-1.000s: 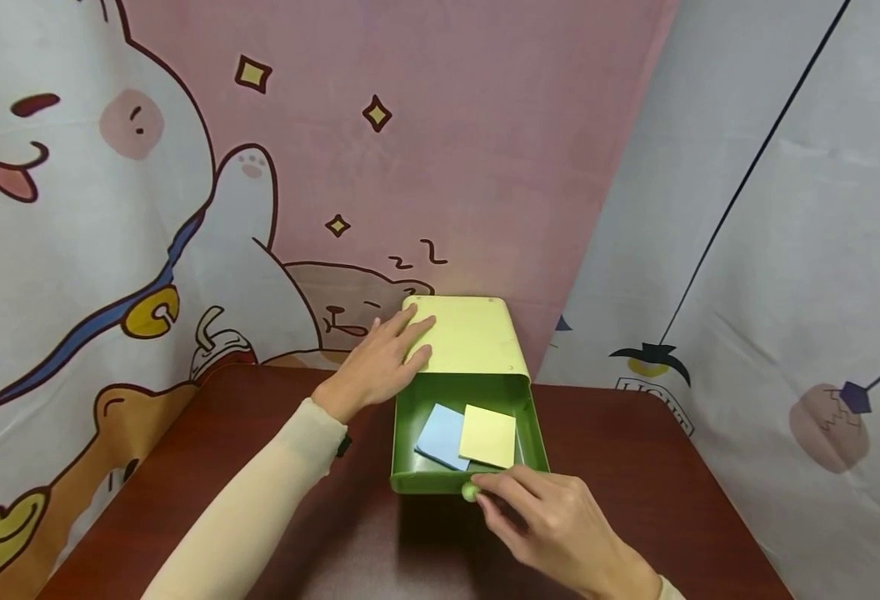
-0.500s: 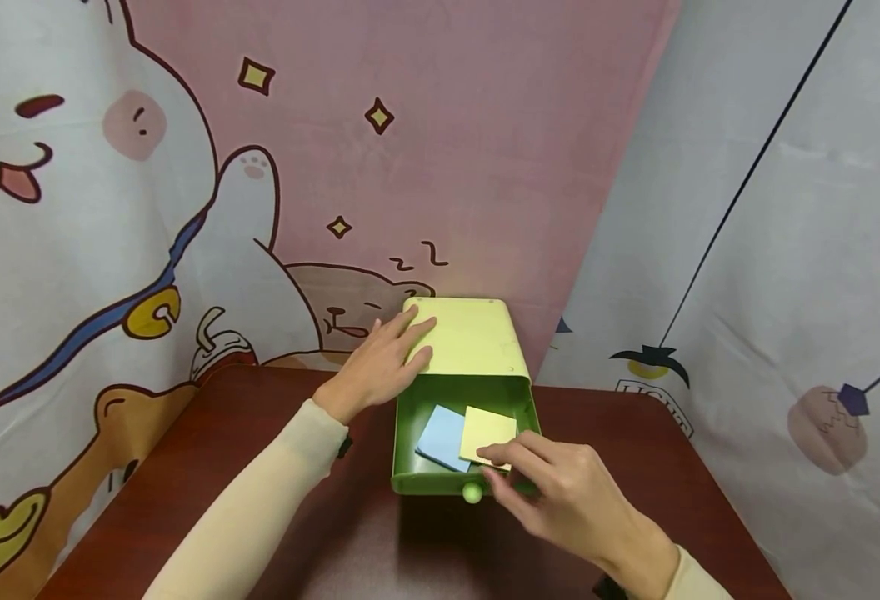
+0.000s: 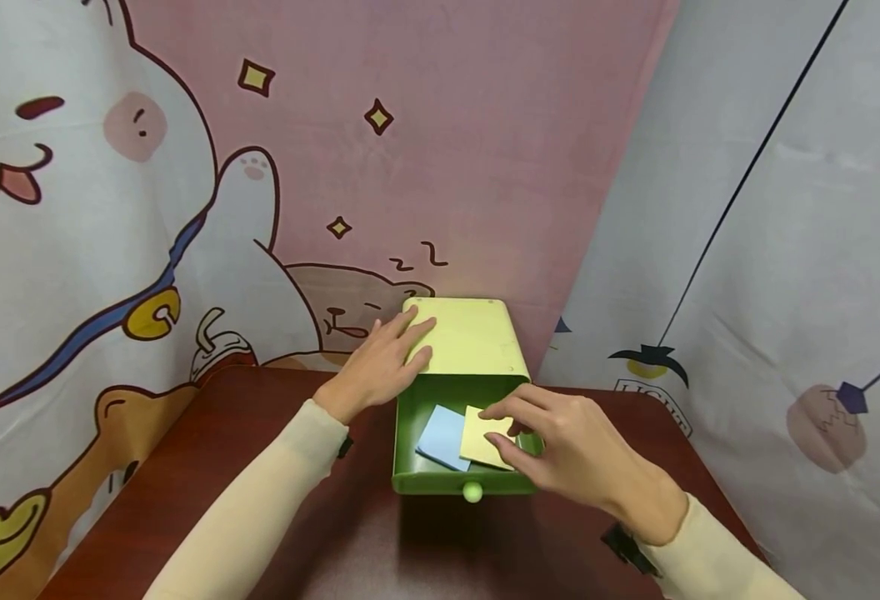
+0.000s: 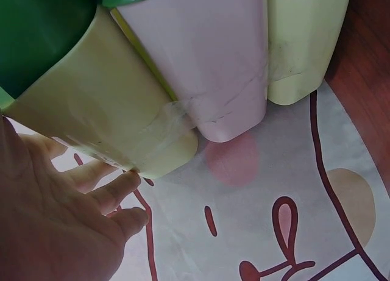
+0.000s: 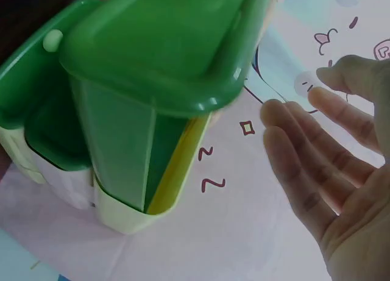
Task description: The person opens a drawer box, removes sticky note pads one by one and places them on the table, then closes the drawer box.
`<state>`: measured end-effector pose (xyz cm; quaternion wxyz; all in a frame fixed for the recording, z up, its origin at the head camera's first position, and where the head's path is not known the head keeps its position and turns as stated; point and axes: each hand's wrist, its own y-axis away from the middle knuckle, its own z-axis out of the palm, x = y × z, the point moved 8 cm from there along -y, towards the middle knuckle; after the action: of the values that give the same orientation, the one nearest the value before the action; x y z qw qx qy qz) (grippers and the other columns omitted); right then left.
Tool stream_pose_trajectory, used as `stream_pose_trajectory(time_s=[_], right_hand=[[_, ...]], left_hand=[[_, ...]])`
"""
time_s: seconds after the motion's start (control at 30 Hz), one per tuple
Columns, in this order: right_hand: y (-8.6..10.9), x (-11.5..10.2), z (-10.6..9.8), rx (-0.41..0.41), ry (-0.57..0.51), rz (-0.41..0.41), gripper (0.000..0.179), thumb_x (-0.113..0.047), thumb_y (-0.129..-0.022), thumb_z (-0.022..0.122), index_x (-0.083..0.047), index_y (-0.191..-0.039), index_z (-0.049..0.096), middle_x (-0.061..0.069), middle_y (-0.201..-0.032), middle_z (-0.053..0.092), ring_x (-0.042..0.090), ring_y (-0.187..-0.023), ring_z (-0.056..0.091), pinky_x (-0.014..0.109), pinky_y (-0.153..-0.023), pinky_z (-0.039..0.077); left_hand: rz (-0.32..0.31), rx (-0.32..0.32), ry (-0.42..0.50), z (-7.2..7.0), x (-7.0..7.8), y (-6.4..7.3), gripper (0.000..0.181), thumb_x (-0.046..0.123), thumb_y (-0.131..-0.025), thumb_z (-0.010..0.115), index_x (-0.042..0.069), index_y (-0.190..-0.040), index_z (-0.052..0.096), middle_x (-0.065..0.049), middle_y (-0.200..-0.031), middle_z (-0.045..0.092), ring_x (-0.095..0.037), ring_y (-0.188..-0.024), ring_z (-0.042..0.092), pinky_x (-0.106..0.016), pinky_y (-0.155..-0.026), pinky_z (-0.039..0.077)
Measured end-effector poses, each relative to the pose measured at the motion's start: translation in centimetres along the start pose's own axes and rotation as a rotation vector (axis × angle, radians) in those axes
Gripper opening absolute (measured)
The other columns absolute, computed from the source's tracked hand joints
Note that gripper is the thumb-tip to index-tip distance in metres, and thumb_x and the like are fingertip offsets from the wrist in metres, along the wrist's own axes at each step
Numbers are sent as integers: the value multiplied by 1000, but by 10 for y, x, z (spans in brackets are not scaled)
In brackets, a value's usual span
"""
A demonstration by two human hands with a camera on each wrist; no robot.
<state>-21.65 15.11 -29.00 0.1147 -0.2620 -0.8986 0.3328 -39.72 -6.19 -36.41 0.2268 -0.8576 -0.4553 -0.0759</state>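
Observation:
A pale yellow drawer cabinet (image 3: 473, 342) stands at the back of the table, its green top drawer (image 3: 428, 482) pulled out. My left hand (image 3: 380, 362) rests on the cabinet's top at the left side, fingers spread. Inside the drawer lie a blue sticky-note pad (image 3: 438, 437) and a yellow sticky-note pad (image 3: 476, 435), overlapping slightly. Over the yellow pad is my right hand (image 3: 582, 454), thumb and fingers apart and nothing between them; it hides part of the pad and the drawer's right side. The round green knob (image 3: 473, 492) is free of any hand.
The left wrist view shows a pink tier (image 4: 210, 55) and another yellow one (image 4: 304, 43) beneath the top tier. A lower drawer's pale knob (image 5: 53, 40) shows in the right wrist view. A printed cloth (image 3: 515, 150) hangs behind the dark red table (image 3: 320, 533).
My right hand has let go of the drawer knob and moved up and forward over the yellow pad. The left hand, drawer and pads have stayed in place.

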Motion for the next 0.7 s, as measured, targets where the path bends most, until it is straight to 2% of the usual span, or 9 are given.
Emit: stream_pose_trajectory(time_s=[0.33,0.57,0.7], right_hand=[[-14,19,11,-165,-1,76,30,-24,-97,96,-27,-125,88,-12,-110,81,-3,-85,75,21,-67,58],[-22,27,20,-264,15,95,28,-30,-99,94,-25,-125,86,-10,-115,80,-2,-76,65,19,-63,52],[-28,31,27,-336,15,109,29,-33,-101,92,-25,-128,86,-8,-119,81,0,-77,67,19,-64,53]], left_hand=[[-8,3,2,2,-1,0,68,56,-123,38,26,-184,39,-14,-196,24,-39,-181,30,-73,-147,19],[-5,7,2,3,-1,-1,67,55,-124,36,26,-184,39,-14,-196,24,-40,-181,30,-73,-146,20],[-12,6,-2,1,-1,-1,68,55,-123,36,27,-185,39,-13,-196,23,-41,-181,30,-72,-147,19]])
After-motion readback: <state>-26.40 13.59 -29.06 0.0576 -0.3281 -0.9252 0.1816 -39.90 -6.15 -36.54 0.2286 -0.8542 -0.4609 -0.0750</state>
